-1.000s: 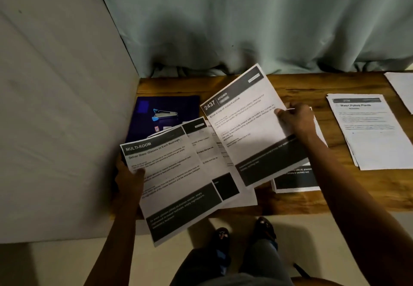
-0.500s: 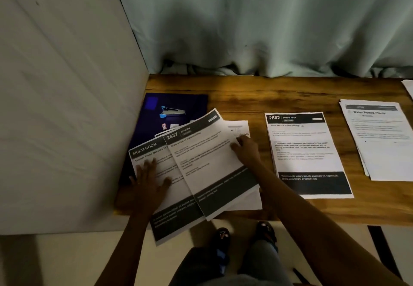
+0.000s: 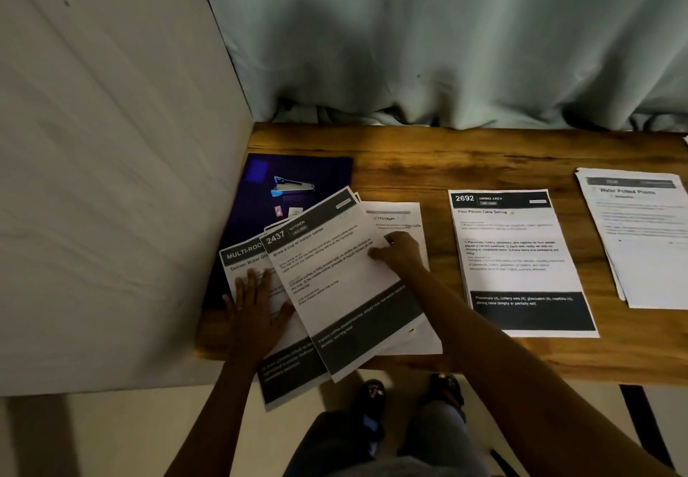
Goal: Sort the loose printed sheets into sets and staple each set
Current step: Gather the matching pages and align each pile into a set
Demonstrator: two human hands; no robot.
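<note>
A fanned pile of printed sheets lies at the table's left front corner. On top is the "2437 Kitchen" sheet [image 3: 342,283]; under it, to the left, is the "Multi-Room" sheet [image 3: 245,257], its lower end hanging over the table edge. My left hand [image 3: 258,309] lies flat with straight fingers on the Multi-Room sheet. My right hand [image 3: 400,253] rests with curled fingers on the right edge of the Kitchen sheet. A separate "2692 Dining Area" set [image 3: 517,260] lies to the right. A "Water Potted Plants" stack [image 3: 640,230] lies farther right. A small blue stapler [image 3: 292,187] rests on a dark blue folder [image 3: 320,171].
The wooden table [image 3: 484,156] meets a pale wall panel [image 3: 111,178] on the left and a grey-green curtain [image 3: 446,37] behind. My legs and sandalled feet [image 3: 409,394] stand below the front edge. A small staple box [image 3: 278,210] lies on the folder.
The Kitchen sheet, held up in my right hand a second ago, now lies on the left pile. My left hand went from holding the Multi-Room sheet to lying flat on it.
</note>
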